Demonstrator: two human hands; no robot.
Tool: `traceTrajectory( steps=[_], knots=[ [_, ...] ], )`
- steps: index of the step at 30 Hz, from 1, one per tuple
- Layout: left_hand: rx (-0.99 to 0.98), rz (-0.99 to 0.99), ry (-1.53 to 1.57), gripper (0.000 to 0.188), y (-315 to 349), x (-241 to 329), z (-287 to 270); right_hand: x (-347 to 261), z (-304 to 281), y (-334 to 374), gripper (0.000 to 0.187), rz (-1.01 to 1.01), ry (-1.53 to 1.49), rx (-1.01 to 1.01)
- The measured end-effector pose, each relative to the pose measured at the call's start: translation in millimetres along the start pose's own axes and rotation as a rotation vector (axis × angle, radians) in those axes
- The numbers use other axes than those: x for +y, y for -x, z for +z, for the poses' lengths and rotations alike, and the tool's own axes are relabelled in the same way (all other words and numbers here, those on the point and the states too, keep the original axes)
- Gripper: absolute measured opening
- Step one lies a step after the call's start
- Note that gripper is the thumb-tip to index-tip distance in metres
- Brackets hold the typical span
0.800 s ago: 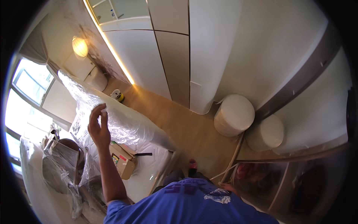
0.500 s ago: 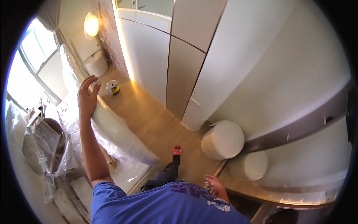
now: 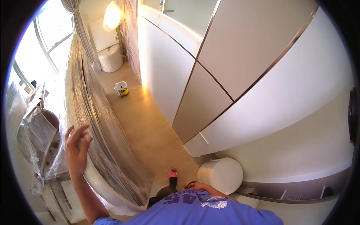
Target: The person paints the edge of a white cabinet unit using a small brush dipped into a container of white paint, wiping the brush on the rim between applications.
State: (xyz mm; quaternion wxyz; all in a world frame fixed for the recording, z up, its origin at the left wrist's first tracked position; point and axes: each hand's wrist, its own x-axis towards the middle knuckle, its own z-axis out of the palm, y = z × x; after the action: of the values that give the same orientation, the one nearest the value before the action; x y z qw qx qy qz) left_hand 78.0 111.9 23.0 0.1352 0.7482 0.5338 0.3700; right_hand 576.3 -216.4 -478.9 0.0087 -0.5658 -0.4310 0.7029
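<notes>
My left hand is raised over the near part of a long piece of furniture under clear plastic film. Its fingers are loosely bent and apart, with nothing in them; whether it touches the film I cannot tell. Close against my waist is my right hand, half hidden by my blue shirt, a dark patch beside it and its fingers not plain to see. Below it, my foot in a red shoe or slipper stands on the wood-coloured floor.
A white and yellow tub stands on the floor ahead. White round drums or stools stand by the far wall and at right. Pale panels line the right side; plastic-wrapped furniture is at left.
My view has turned and shifted along the furniture. My left hand sits lower in view, and my right hand has come in to my waist. More wrinkled film shows along the furniture.
</notes>
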Motion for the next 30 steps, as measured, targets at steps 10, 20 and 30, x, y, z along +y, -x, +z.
traceTrajectory(
  steps=[10,20,30],
  knots=[
    [-0.142,-0.147,-0.155,0.052,-19,33,-7,-110,-161,-85,0.055,0.207,0.119,-0.170],
    [-0.321,-0.502,-0.248,0.058,-61,62,-13,-263,-326,-204,0.039,0.214,-0.013,-0.008],
    [-0.103,-0.517,-0.325,0.061,-231,-9,-59,-435,-407,-330,0.036,0.132,-0.018,0.161]
  ],
)
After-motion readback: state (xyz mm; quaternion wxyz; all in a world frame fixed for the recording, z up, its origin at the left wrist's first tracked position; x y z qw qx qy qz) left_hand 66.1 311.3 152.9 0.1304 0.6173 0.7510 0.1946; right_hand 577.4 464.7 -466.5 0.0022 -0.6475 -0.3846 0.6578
